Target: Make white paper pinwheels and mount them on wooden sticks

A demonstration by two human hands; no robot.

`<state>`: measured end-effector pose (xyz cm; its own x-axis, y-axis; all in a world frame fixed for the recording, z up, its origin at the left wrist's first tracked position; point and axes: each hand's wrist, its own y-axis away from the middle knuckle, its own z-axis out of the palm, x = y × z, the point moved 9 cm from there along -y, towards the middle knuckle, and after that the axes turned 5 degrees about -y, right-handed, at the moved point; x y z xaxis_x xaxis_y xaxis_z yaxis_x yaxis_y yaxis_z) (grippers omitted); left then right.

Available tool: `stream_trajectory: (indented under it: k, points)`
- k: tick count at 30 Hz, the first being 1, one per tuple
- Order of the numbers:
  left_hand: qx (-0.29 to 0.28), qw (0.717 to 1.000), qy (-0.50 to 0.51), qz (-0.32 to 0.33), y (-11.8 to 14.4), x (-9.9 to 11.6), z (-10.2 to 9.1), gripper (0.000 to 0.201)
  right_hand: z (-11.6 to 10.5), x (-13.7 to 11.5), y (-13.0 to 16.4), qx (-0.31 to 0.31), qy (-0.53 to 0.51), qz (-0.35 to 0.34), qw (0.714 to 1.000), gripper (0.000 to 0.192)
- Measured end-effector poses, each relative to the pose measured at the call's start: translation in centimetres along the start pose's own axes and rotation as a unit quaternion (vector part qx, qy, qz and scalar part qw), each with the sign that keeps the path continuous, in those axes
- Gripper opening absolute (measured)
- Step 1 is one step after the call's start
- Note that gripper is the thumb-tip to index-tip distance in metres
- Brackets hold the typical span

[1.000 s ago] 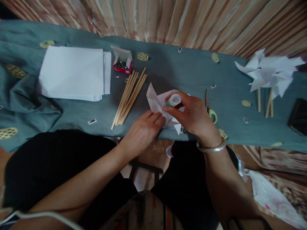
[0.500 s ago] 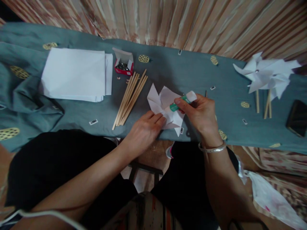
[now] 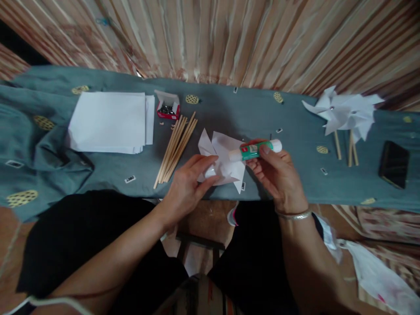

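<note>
My right hand (image 3: pixel 277 168) is closed round a green and white glue stick (image 3: pixel 251 151), held level over a partly folded white paper pinwheel (image 3: pixel 226 146). Between the thumb and fingers of my left hand (image 3: pixel 188 179) is a small white cap (image 3: pixel 210 171), just left of the glue stick's near end. The pinwheel lies on the cloth under both hands, with its pointed corners spread. Part of it is hidden behind my left fingers.
Several wooden sticks (image 3: pixel 177 148) lie left of the pinwheel. Behind them stands an open red box (image 3: pixel 168 114) of small metal pieces. A stack of white paper (image 3: pixel 108 122) is farther left. Finished pinwheels (image 3: pixel 344 111) and a dark phone (image 3: pixel 394 164) lie at the right.
My left hand has lifted off the paper and now grips the white cap. My right hand has drawn the glue stick back from the paper and turned it level. The view has tilted up.
</note>
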<state>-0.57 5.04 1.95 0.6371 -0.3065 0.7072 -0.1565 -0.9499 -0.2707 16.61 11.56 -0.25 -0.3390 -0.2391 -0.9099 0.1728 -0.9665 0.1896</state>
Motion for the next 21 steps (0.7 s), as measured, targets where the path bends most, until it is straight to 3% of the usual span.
stream_trajectory:
  k: [6,21]
  points:
    - [0.033,0.998,0.023,-0.037,-0.2,-1.1,-1.1,0.035,2.0,1.2,0.9,-0.05,0.013,0.037,0.998,0.024]
    - [0.014,0.999,-0.025,0.02,0.0,0.1,-1.1,0.033,2.5,2.1,0.9,-0.073,0.063,0.044,0.994,0.028]
